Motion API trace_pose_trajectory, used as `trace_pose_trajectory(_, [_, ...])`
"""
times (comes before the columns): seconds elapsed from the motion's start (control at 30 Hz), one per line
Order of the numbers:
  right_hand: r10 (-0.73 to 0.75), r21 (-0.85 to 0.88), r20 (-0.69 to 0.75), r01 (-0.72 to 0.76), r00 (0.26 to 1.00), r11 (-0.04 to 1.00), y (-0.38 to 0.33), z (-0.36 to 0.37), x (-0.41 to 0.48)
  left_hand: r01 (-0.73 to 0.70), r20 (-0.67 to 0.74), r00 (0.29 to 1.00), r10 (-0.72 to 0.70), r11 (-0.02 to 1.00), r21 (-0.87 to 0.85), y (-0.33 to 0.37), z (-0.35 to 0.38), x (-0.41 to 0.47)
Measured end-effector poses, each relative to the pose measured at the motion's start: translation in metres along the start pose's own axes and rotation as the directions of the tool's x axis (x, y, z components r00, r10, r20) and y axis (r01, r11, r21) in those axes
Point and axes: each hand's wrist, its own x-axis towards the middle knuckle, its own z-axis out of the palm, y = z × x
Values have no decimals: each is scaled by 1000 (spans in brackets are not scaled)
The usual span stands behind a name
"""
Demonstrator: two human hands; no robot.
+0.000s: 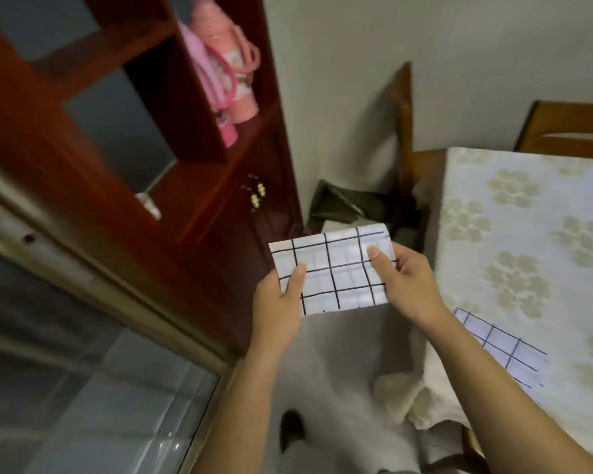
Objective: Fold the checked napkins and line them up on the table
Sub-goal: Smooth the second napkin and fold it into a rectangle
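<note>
Both bare forearms reach forward, left of the table (528,234). The left hand (281,302) and right hand (404,282) each pinch the napkin (336,271), thumbs on top.

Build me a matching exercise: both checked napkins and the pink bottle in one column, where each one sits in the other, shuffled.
1. mid-frame checked napkin
2. lower-right checked napkin
3. pink bottle

A. on the red-brown cabinet shelf
B. flat on the floral tablecloth
C. held in mid-air, pinched by the left hand and right hand

Pairs: 1-C, 2-B, 3-A

dim, motion-blurred, wide-angle warped edges
</note>
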Motion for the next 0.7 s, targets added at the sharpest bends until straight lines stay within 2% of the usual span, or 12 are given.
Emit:
trace_pose_trajectory(0.13, [18,-17,-144,-21,989,1000,-8,1,34,-50,181,982,49,999,-1,1,21,75])
trace_pose_trajectory(0.3, [19,-53,-326,-38,945,998,-24,1,64,-91,379,921,91,996,-17,25,39,141])
trace_pose_trajectory(0.4, [28,-50,-472,-59,881,997,-16,-8,59,-123,523,844,117,992,-24,29,68,159])
trace_pose_trajectory(0.53, [110,-50,-639,-184,761,982,5,-37,34,-115,701,705,109,993,-39,22,123,154])
trace_pose_trajectory(0.7, [126,-51,-769,-257,626,965,28,-80,27,-151,817,562,130,987,-53,12,192,153])
